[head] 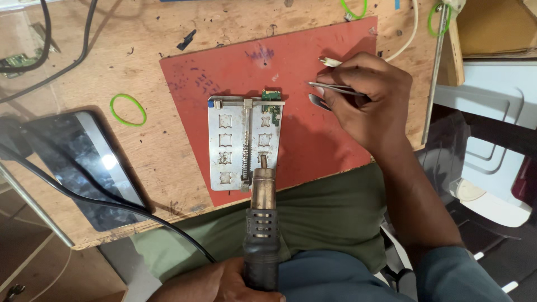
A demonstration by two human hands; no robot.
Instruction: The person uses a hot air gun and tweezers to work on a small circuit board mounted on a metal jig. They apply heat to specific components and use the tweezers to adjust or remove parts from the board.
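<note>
Left hand [224, 282] (half cropped) below frame.

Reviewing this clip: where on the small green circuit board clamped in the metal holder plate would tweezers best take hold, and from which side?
Best at the small green circuit board's top edge, which seems to overhang the metal holder plate's rim. Come from the right, where the right hand's silver tweezers already point; the hot-air gun's nozzle occupies the near side.

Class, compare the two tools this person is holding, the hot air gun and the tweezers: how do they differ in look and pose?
The hot air gun is thick and dark with a brass-coloured nozzle; the tweezers are thin, bright metal. The left hand holds the gun pointing up the metal board holder; the right hand holds the tweezers pointing left. Both aim toward the small green circuit board.
</note>
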